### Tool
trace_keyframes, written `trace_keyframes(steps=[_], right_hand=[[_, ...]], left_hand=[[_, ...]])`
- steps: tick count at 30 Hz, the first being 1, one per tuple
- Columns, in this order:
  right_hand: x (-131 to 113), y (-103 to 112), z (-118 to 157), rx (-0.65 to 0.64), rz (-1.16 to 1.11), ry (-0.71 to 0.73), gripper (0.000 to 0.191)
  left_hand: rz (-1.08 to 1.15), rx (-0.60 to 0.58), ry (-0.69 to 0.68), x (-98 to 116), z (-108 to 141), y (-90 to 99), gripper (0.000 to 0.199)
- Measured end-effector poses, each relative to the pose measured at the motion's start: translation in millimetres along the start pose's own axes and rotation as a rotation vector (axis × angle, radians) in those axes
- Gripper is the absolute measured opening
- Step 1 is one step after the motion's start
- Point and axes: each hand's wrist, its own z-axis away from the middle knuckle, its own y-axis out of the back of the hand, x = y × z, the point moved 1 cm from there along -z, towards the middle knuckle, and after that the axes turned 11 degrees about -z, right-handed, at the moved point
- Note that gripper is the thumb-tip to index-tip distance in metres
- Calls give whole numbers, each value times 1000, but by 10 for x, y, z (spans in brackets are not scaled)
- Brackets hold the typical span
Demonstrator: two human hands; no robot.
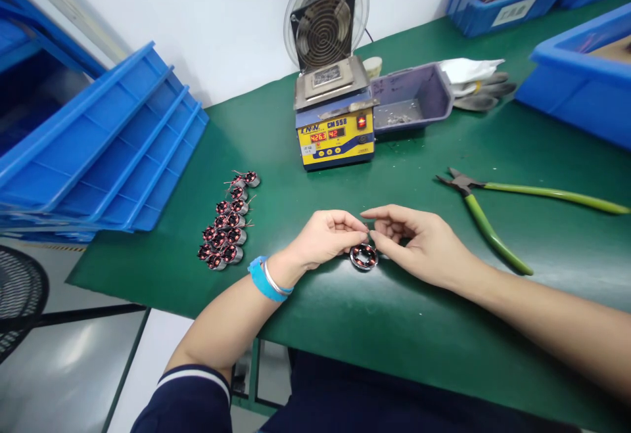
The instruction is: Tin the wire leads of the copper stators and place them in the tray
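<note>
A motor stator (363,257), a metal ring with copper windings and a dark core, rests on the green table (315,308) just below my fingertips. My left hand (331,239) is closed in a pinch above its far rim, on what look like the stator's thin wire leads; the fingertips mostly hide them. Close by on the other side, my right hand (411,239) holds its thumb and forefinger apart around the same spot, the other fingers curled. Several similar stators (227,223) with loose copper wires stand grouped to the left.
Green-handled cutting pliers (486,206) lie open at right. Behind stands a yellow-and-blue solder pot (335,134) with a fan (324,29) above it. A purple bin (411,101), gloves (480,94) and blue bins (497,12) line the back. Tilted blue crates (113,150) flank the left.
</note>
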Motion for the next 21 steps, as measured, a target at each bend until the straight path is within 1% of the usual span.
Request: trace_keyframes(steps=[2,3,5,7,10,12,14,16,18,21], right_hand=[[-7,-12,-7,-63,-122,-95,24],[-16,-14,-5,-91,-166,-116,24],[-37,-7,8,-113,-192,-105,23],[-54,18,33,-98,-136,-56,19],[-48,72,62,-50,10,3,15],[-18,102,59,-25,58,-21,16],[17,114,39,-15,42,-77,19],[36,106,12,-26,17,-113,21],[26,90,-8,-62,16,-107,22],[-20,79,-5,-139,76,-10,24]], left_hand=[[0,-20,5,6,2,-10,21],[-1,-27,9,10,3,-15,20],[3,-31,20,15,4,-24,19],[7,-18,28,17,4,-29,17],[9,13,34,13,6,-31,16],[13,23,29,11,8,-30,15],[14,9,19,11,10,-27,16],[5,-22,11,11,12,-22,17],[-11,-52,11,9,12,-18,18],[-29,-83,20,5,10,-16,19]])
